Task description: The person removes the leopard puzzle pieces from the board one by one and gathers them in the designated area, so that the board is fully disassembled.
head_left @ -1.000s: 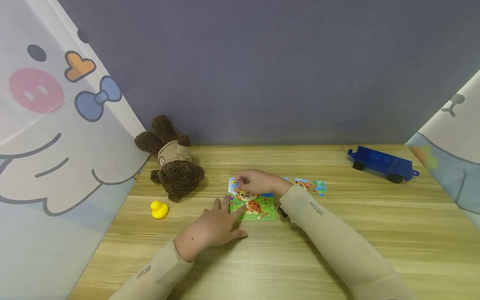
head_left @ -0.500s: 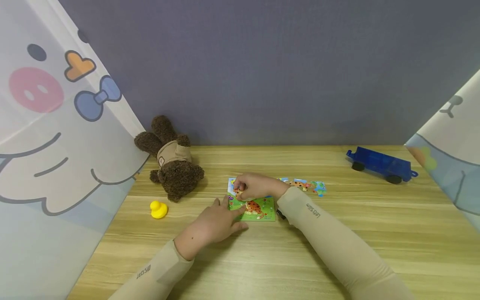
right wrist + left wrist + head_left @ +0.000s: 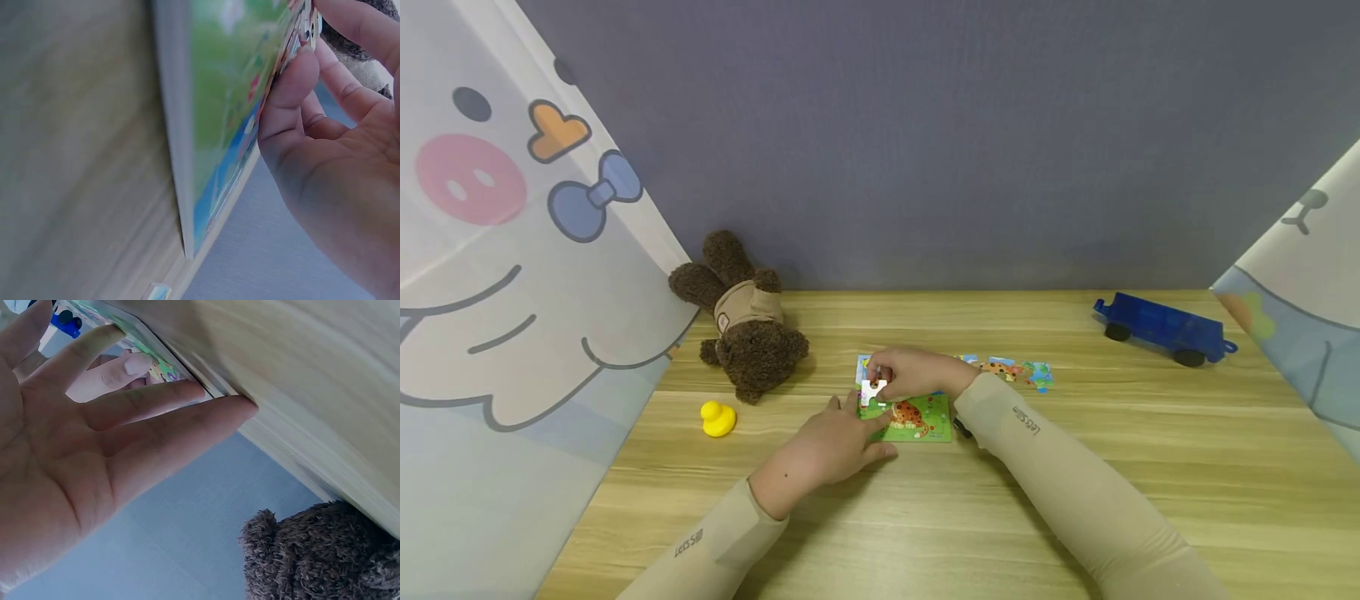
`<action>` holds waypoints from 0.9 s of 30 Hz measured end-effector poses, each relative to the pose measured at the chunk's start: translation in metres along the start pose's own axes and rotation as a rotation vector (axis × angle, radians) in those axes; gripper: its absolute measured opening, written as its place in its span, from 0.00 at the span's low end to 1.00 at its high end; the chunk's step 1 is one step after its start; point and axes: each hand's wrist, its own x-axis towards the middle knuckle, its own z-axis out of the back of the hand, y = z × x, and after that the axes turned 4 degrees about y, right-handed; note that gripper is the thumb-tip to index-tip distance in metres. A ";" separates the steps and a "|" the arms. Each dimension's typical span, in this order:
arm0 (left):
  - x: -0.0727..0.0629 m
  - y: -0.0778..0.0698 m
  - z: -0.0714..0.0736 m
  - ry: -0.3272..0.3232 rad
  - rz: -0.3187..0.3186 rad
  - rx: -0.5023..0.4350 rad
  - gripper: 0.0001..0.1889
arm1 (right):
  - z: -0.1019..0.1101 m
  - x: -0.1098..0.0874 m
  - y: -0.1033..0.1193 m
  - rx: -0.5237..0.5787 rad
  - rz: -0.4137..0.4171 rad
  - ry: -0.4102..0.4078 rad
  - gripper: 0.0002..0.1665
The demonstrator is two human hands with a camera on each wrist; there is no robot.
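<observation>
Presumably, the puzzle piece (image 3: 869, 393), which your right hand (image 3: 917, 372) pinches over the puzzle board (image 3: 936, 425), handles light, stiff and slightly slippery, so hold its edges, while your left hand (image 3: 833, 446), fingers spread, touches the board.

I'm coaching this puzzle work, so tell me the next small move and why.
Probably ease the puzzle piece down flat into the board: the right hand pinches it over the board's left part, where it doesn't look flat yet, while the left hand, fingers spread, touches the board and may help steady it.
</observation>
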 end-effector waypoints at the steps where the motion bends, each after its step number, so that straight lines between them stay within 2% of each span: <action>1: 0.000 0.000 0.000 -0.002 0.000 0.001 0.32 | 0.000 0.000 0.000 -0.006 0.001 0.001 0.14; 22: 0.003 0.002 -0.002 -0.018 -0.012 0.045 0.31 | 0.003 -0.005 0.010 -0.108 0.017 -0.015 0.07; 27: 0.002 0.001 -0.002 -0.018 -0.008 0.049 0.31 | 0.002 -0.003 0.010 -0.078 0.014 -0.012 0.08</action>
